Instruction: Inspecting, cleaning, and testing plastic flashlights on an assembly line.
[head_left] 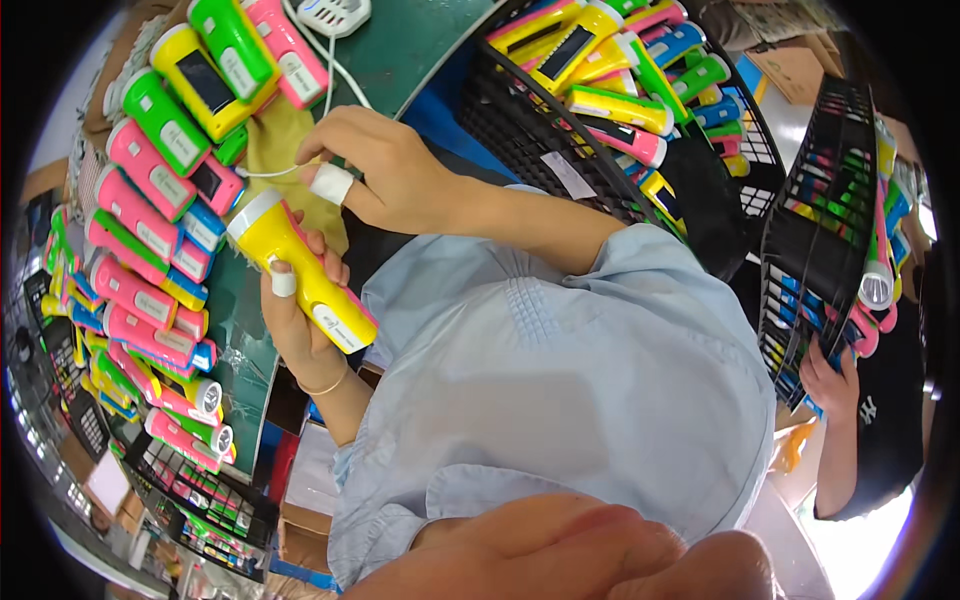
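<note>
My left hand [296,330] is wrapped round a yellow flashlight [310,285] with a white head and a pink side strip. It is tilted, its head pointing up and left, with a white label near its tail. White tape covers the left thumb. Just above it, my right hand [395,170], also with tape on a digit, has its fingers pinched on a thin white cable [270,174]. The cable's end lies near a pink flashlight [215,185] on the table. A yellow cloth [285,135] shows behind my hands.
Rows of pink, green and yellow flashlights [150,215] cover the left of the green table [390,50]. A white charging block [335,15] sits at the top. Black crates [520,120] full of flashlights stand on the right, where another person's hand [830,380] touches one.
</note>
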